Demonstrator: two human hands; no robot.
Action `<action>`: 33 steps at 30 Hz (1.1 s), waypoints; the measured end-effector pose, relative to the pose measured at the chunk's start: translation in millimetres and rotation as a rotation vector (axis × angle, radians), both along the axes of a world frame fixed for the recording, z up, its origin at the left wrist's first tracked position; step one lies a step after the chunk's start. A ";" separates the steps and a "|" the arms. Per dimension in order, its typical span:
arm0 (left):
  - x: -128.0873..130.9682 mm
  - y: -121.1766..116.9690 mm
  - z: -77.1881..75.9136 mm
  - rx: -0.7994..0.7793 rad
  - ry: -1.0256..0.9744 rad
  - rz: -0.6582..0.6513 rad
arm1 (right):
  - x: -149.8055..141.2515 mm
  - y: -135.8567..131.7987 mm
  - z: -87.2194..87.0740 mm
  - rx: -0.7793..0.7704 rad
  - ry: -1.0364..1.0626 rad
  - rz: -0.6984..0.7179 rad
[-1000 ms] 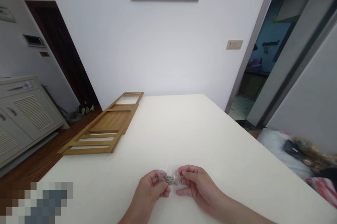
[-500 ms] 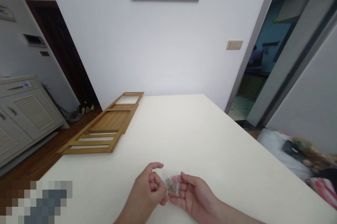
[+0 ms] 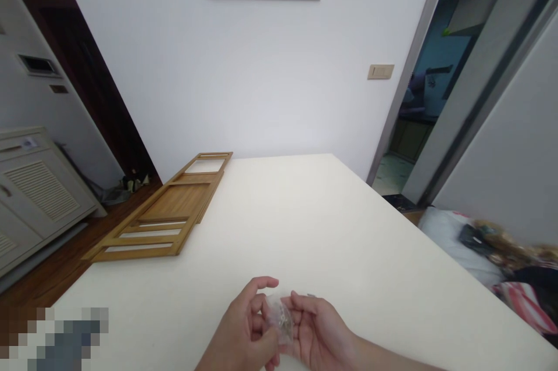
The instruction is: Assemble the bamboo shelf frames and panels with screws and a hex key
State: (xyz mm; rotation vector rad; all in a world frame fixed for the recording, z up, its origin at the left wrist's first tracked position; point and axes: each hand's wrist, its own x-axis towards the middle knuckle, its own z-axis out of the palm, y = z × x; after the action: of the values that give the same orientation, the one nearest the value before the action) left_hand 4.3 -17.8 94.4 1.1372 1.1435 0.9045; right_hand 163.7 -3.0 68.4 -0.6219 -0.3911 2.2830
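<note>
- Head cam: white table (image 3: 283,214), centre → 6 o'clock
- Wooden frame (image 3: 176,199), 8 o'clock, flat, prob. for stability
- L hand (image 3: 244,327), ~7, pinching bag (image 3: 279,316)
- R hand (image 3: 325,330), ~5, open, fingers touching bag, prob. steadying
- Metal bits (image 3: 285,324), ~6, bagged

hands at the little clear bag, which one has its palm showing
The right hand: its open palm faces up beside the clear bag, while the left hand shows its back.

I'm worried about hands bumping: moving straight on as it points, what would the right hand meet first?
The right hand would meet the plastic bag at its fingers, then likely the left hand, though depth is unclear.
</note>
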 end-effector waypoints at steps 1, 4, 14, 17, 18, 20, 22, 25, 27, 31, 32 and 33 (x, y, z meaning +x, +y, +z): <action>0.0 -0.7 0.9 0.001 -0.008 -0.006 | -0.8 -0.7 0.8 0.008 0.011 0.006; -0.9 -0.7 0.5 0.015 0.004 -0.008 | -1.9 -1.8 -0.3 0.017 0.006 0.016; -7.3 0.5 0.7 0.339 0.345 0.139 | 2.2 0.0 0.3 -0.115 -0.125 -0.049; -8.4 0.9 1.6 0.310 0.345 0.124 | 2.7 0.7 -0.4 -0.121 -0.121 -0.046; -8.0 0.1 1.1 0.314 0.331 0.139 | 2.7 1.0 -1.0 -0.123 -0.117 -0.047; -6.3 -2.7 -0.7 0.353 0.284 0.181 | 2.6 1.5 -1.9 -0.129 -0.112 -0.045; -4.3 -5.4 -2.5 0.403 0.262 0.201 | 2.2 1.3 -2.1 -0.120 -0.107 -0.029; -2.4 -6.6 -3.5 0.385 0.391 0.126 | 1.7 0.4 -1.4 -0.097 -0.105 0.010; -1.9 -5.8 -3.1 0.364 0.480 0.103 | 1.7 0.0 -0.6 -0.087 -0.105 0.025; -2.6 -4.1 -1.9 0.371 0.492 0.115 | 2.2 0.0 2.2 -0.055 -0.102 0.042; -2.8 -3.8 -1.8 0.361 0.491 0.100 | 2.2 -0.1 3.0 -0.051 -0.101 0.051; -2.9 -3.7 -1.7 0.350 0.492 0.085 | 2.2 -0.2 3.8 -0.048 -0.100 0.060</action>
State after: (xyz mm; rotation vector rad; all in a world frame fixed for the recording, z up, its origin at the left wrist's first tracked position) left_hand 1.4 -21.5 92.6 1.6702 1.4740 0.9408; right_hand 165.9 -3.2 72.3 -0.7597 -0.4092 2.3304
